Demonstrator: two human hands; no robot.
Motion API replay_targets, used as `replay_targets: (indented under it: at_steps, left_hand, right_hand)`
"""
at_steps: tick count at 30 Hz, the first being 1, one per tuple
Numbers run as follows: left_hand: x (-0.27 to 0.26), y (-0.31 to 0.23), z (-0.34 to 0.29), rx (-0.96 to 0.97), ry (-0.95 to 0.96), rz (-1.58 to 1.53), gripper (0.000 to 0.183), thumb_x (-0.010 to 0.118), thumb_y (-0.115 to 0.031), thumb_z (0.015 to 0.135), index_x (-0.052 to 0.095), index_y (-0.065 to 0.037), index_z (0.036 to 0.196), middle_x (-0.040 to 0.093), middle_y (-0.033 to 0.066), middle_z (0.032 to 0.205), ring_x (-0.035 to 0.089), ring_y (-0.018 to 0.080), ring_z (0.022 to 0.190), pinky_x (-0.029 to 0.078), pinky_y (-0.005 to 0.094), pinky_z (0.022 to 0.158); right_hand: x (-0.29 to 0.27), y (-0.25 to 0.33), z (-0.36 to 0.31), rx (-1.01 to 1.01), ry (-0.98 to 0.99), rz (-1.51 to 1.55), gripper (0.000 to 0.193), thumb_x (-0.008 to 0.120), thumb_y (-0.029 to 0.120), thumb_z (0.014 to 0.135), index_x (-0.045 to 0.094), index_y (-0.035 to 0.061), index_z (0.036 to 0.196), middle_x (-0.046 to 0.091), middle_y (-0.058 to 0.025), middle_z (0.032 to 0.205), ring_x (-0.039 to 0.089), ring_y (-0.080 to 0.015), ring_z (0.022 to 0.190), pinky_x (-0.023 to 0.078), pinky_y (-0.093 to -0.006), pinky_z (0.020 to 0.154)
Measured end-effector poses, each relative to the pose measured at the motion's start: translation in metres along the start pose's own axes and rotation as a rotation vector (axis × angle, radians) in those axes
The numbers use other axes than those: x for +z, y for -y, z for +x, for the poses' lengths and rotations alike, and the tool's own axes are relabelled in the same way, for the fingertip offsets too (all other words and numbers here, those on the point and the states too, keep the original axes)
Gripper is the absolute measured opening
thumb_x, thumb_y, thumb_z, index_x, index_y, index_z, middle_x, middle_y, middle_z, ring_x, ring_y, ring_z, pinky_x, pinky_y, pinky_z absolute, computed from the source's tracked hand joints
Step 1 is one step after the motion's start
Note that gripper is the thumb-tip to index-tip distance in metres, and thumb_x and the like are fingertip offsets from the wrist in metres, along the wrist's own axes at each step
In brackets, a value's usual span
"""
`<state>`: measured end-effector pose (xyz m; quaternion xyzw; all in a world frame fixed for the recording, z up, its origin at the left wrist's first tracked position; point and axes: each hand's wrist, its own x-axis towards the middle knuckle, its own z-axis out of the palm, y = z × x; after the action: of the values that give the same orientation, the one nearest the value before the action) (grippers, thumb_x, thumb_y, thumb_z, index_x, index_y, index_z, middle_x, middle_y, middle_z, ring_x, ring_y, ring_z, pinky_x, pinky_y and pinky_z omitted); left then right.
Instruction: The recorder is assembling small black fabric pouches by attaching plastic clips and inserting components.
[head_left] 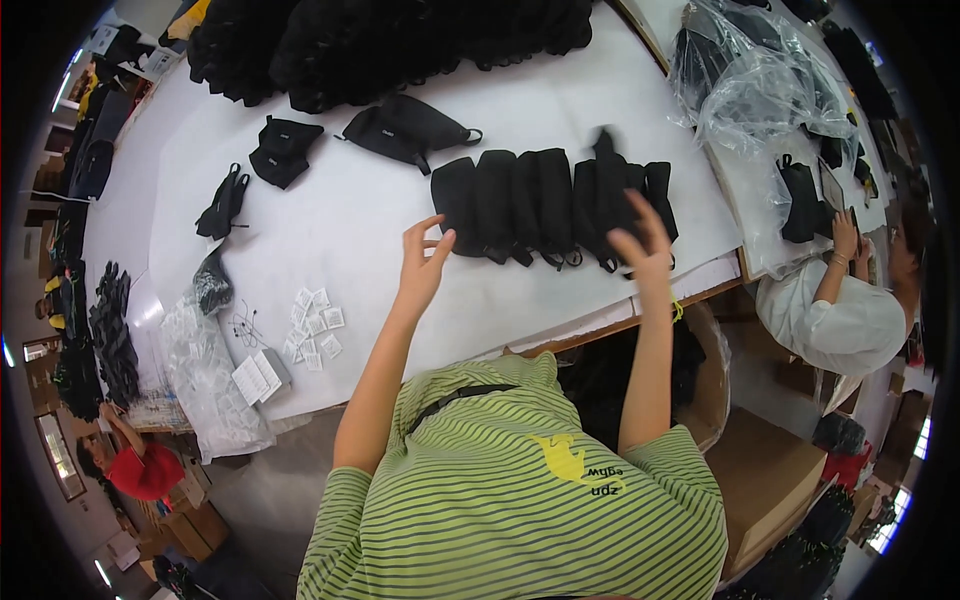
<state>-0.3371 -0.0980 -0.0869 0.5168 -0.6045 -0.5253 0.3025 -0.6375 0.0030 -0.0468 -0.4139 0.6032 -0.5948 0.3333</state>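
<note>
The white-topped table [350, 220] carries a row of black cloth pouches [495, 205] and, beyond it, a large black heap [400, 45]. Scattered white packets [313, 325] lie toward its near left, beside a small white box [262, 376].

Table [350, 250]: white surface. Toward left, white sachets [315, 325] scattered, some overlapping; white boxy item [262, 375] just beside; thin dark cords [244, 328] loose behind it. Clear plastic bag [208, 370] of small white packets, overhanging near edge. Far right: crumpled clear plastic sheeting [760, 95]. Co-worker in white top [835, 315] at right; co-worker in red top [145, 470] lower left. Brown cardboard box [775, 490] lower right.
</note>
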Motion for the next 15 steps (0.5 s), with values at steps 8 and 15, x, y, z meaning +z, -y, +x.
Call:
replay_targets:
  at_steps: [8, 15]
  left_hand:
    - [0.018, 0.081, 0.075, -0.173, -0.059, 0.269, 0.087, 0.078, -0.045, 0.070, 0.037, 0.001, 0.132, 0.048, 0.0227, 0.120, 0.056, 0.0282, 0.101, 0.050, 0.0332, 0.079]
    - [0.088, 0.026, 0.088, 0.044, 0.039, 0.220, 0.096, 0.078, -0.043, 0.067, 0.027, -0.001, 0.137, 0.053, 0.0256, 0.115, 0.052, 0.0348, 0.112, 0.046, 0.0408, 0.089]
  right_hand:
    - [-0.118, -0.113, 0.058, 0.459, -0.287, -0.192, 0.047, 0.062, 0.019, 0.083, 0.054, -0.0014, 0.124, 0.060, -0.0114, 0.117, 0.055, -0.0187, 0.107, 0.039, -0.0267, 0.094]
    - [-0.065, -0.095, 0.048, 0.475, -0.134, 0.066, 0.057, 0.069, 0.020, 0.080, 0.048, 0.0000, 0.129, 0.056, -0.0112, 0.121, 0.053, -0.0196, 0.110, 0.039, -0.0280, 0.094]
